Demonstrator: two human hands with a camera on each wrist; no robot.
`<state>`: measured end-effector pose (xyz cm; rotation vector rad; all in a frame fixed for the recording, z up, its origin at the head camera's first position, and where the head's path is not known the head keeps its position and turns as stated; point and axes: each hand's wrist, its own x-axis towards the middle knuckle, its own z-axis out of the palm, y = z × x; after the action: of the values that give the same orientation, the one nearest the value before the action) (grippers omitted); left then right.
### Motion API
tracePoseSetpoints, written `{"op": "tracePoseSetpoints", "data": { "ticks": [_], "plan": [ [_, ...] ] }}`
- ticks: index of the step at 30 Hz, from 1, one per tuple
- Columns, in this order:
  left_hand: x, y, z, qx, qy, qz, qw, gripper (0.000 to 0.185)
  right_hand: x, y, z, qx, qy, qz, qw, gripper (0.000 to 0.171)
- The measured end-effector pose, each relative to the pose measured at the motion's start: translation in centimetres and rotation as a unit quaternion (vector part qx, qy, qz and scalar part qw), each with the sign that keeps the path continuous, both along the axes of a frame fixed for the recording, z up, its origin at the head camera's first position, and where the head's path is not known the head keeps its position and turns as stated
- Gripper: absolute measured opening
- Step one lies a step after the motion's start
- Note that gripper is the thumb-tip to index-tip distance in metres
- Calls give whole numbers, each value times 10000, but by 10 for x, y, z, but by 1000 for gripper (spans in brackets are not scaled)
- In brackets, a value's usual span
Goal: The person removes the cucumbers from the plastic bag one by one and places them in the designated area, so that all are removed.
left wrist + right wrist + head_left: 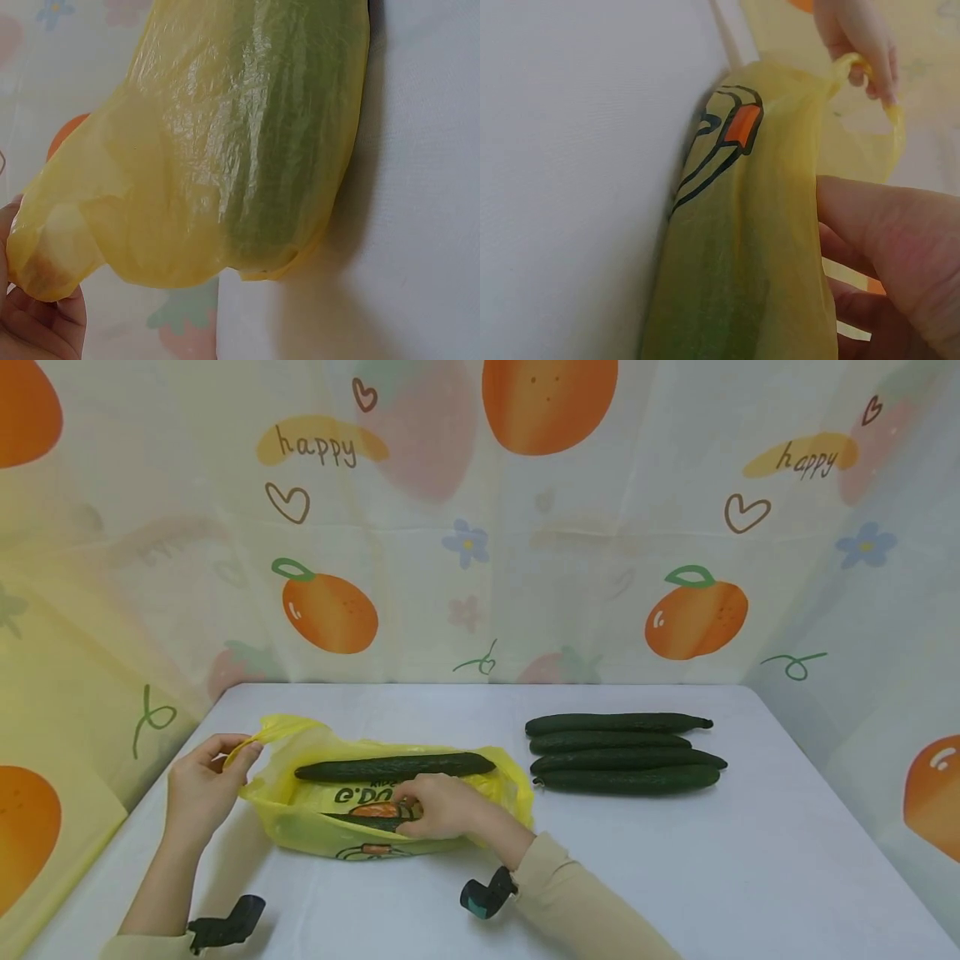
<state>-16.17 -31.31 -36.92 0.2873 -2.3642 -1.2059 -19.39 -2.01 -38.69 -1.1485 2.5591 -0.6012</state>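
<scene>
A yellow plastic bag (337, 839) lies on the table with its mouth spread open, lettering and a cartoon print on it. My left hand (201, 785) pinches the bag's handle at the left end and lifts it; the left wrist view shows the handle (56, 262) stretched out from the bag. Inside, one dark green cucumber (393, 767) lies along the back wall. A second cucumber (363, 820) lies along the front wall, partly hidden by it. My right hand (446, 806) reaches into the bag, thumb and fingers curled at this front cucumber; plastic hides their tips in the right wrist view.
Several more cucumbers (626, 760) lie side by side on the white table (750, 868), to the right of the bag. A printed cloth (525, 602) hangs behind the table and along both sides. A black wrist camera (487, 893) is strapped on each forearm.
</scene>
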Motion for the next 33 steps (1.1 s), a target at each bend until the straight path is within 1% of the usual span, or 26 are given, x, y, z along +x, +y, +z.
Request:
{"op": "tracePoseSetpoints", "data": {
  "ticks": [6, 7, 10, 12, 13, 14, 15, 16, 17, 19, 22, 23, 24, 30, 33],
  "plan": [
    [0, 1, -1, -10, -36, 19, 10000, 20, 5, -2, -4, 154, 205, 161, 9995, 40],
    [-1, 1, -2, 85, 21, 28, 10000, 20, 5, -2, -6, 197, 229, 165, 9994, 40],
    [-2, 0, -5, 37, 110, 65, 9999, 22, 6, -4, -10, 294, 276, 149, 9991, 41],
    [-5, -2, -8, 216, 170, 68, 9996, 20, 6, -4, -12, 318, 272, 149, 9990, 41],
    [-5, -2, -8, 208, 175, 81, 9996, 20, 7, -4, -12, 336, 277, 142, 9989, 42],
    [-4, -2, -8, 89, 129, 98, 9998, 21, 7, -4, -13, 350, 277, 132, 9989, 42],
    [-4, -1, -8, 98, 119, 94, 9998, 20, 8, -4, -13, 386, 278, 116, 9988, 42],
    [-3, -1, -7, 92, 118, 91, 9998, 19, 7, -5, -17, 409, 349, 135, 9985, 42],
    [-3, 1, -6, 94, 105, 76, 9999, 17, 8, -5, -16, 448, 335, 106, 9984, 42],
    [0, 3, -3, -87, 40, 48, 9999, 18, 9, -6, -15, 540, 333, 39, 9980, 43],
    [1, 5, -1, -55, 7, -33, 10000, 15, 11, -8, -15, 665, 330, -57, 9972, 44],
    [1, 5, 0, -53, 1, -41, 10000, 16, 13, -9, -11, 707, 271, -123, 9971, 44],
    [1, 5, -1, -62, -7, -29, 10000, 16, 13, -10, -12, 735, 314, -139, 9967, 44],
    [-1, 4, -3, -117, -9, 0, 9999, 20, 12, -11, -18, 658, 451, -208, 9966, 43],
    [0, 4, -2, -120, -20, -29, 9999, 21, 11, -11, -19, 635, 389, -188, 9970, 42]
  ]
}}
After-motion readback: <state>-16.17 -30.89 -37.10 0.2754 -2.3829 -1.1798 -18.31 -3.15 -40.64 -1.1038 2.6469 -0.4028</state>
